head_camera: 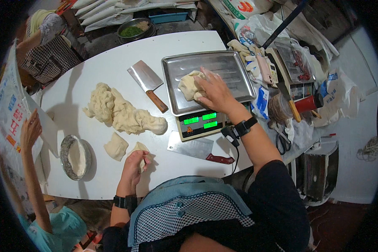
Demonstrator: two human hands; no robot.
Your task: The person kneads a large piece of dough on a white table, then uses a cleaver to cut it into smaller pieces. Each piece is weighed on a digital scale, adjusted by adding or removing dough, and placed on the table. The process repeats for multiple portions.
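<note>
My right hand [214, 89] rests with spread fingers on a lump of dough [190, 85] in the metal tray [233, 97] of a digital scale [201, 124] with lit green figures. My left hand [135, 163] pinches a small piece of dough [141, 147] just above the white table. Beside it lies another dough piece [116, 146]. Behind these stretches a large, lumpy mass of dough [123, 110]. A wooden-handled cleaver [146, 75] lies left of the scale. A second cleaver [192, 147], with a dark red handle, lies in front of the scale.
A metal bowl of flour [77, 157] stands at the left, near a co-worker's hand [31, 129] at a printed sack [12, 116]. Another person [50, 31] is at the upper left. Gloves, a phone [264, 70], a knife [289, 100] and scissors [282, 138] crowd the right side.
</note>
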